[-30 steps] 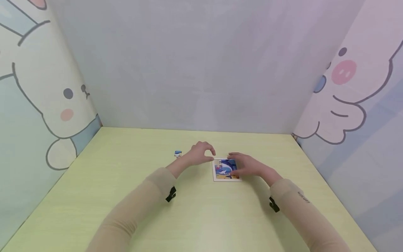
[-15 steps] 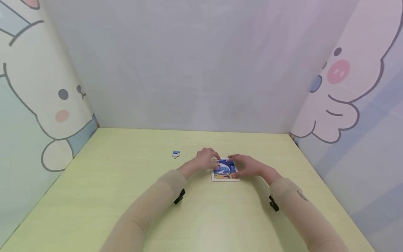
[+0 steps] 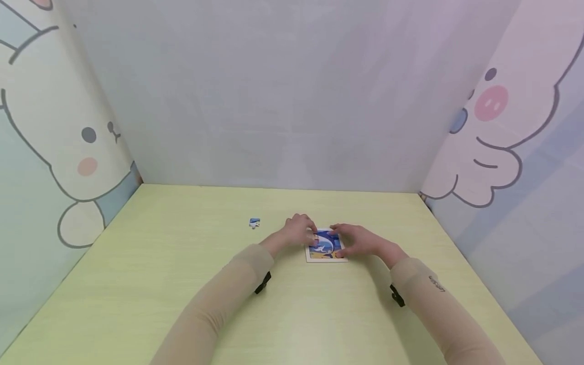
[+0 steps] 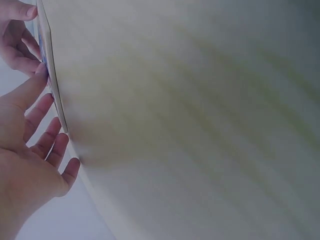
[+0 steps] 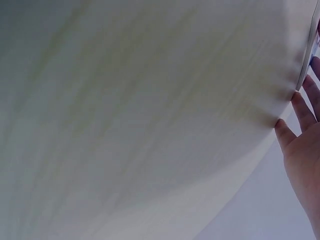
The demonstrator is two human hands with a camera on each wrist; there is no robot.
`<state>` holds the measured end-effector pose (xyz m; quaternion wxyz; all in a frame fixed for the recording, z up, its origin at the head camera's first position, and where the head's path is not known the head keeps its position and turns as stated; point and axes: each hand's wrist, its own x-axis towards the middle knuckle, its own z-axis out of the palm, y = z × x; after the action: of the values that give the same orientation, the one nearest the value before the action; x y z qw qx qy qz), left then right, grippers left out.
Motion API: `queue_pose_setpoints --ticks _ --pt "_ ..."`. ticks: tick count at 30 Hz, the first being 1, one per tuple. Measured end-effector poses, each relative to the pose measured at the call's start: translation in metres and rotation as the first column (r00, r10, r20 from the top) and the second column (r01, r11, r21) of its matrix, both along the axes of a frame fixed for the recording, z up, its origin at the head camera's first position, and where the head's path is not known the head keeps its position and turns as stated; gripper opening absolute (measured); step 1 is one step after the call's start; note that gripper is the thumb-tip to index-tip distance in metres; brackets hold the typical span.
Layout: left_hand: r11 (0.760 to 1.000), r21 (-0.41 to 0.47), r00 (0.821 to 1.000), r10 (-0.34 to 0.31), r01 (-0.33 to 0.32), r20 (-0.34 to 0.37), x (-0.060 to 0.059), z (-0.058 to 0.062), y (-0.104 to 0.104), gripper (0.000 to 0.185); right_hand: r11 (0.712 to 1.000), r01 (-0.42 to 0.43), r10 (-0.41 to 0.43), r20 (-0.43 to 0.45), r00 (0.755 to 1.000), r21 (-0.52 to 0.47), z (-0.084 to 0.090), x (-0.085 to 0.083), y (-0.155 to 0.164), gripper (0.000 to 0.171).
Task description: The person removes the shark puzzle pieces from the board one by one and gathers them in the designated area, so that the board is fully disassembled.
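A square jigsaw puzzle (image 3: 326, 246) in a white frame lies on the table, its picture showing a white sea animal on blue. My left hand (image 3: 298, 230) is over its upper left part, with thumb and forefinger at the picture. In the left wrist view the thumb of the left hand (image 4: 22, 165) touches the puzzle board (image 4: 56, 90) and the other fingers are spread along its edge. My right hand (image 3: 360, 239) rests at the right side, thumb low and fingers high on the frame. The right wrist view shows the right hand's (image 5: 305, 150) fingers touching table and board edge.
One loose puzzle piece (image 3: 254, 223), blue and white, lies on the table to the left of the hands. The pale yellow-green table (image 3: 292, 314) meets a grey back wall (image 3: 274, 101) and side walls with cartoon animals.
My left hand has moved right and slightly down from beside the frame onto the puzzle's upper left. The right hand stays almost still at the right edge. The view has shifted a little.
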<state>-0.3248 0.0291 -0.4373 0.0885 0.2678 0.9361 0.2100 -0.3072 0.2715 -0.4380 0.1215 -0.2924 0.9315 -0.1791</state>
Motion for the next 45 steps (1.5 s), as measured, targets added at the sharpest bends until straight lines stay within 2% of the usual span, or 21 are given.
queue_pose_setpoints --ticks 5,14,22,29,35,41,45 --pt "1.000 0.001 1.000 -0.005 0.005 0.005 0.000 0.002 0.001 0.030 1.000 0.022 -0.022 0.010 1.000 0.000 -0.001 0.001 0.002 0.068" --pt "1.000 0.006 1.000 -0.018 0.018 0.008 -0.004 -0.002 0.004 0.030 1.000 0.001 -0.001 -0.018 1.000 -0.001 -0.006 -0.001 0.005 0.068" --pt "1.000 0.024 1.000 -0.012 0.011 0.022 -0.004 -0.001 0.005 0.030 1.000 -0.002 0.001 -0.022 1.000 -0.023 -0.005 0.001 0.005 0.072" --pt "0.999 0.044 1.000 0.001 -0.002 0.019 -0.003 0.001 0.006 0.030 1.000 0.001 -0.002 -0.024 1.000 -0.002 -0.005 0.000 0.005 0.074" --pt "0.998 0.063 1.000 0.019 -0.019 0.001 -0.006 0.001 0.009 0.022 1.000 -0.011 0.010 -0.037 0.999 -0.004 -0.005 -0.002 0.006 0.073" --pt "0.999 0.034 0.999 0.033 -0.032 -0.032 -0.009 0.000 0.012 0.015 0.999 0.047 -0.047 -0.036 0.998 0.004 -0.004 -0.002 -0.001 0.066" --pt "0.998 0.051 0.999 0.046 -0.045 -0.019 -0.011 0.000 0.013 0.013 0.993 0.117 -0.118 -0.043 0.992 -0.025 -0.004 -0.002 -0.008 0.056"
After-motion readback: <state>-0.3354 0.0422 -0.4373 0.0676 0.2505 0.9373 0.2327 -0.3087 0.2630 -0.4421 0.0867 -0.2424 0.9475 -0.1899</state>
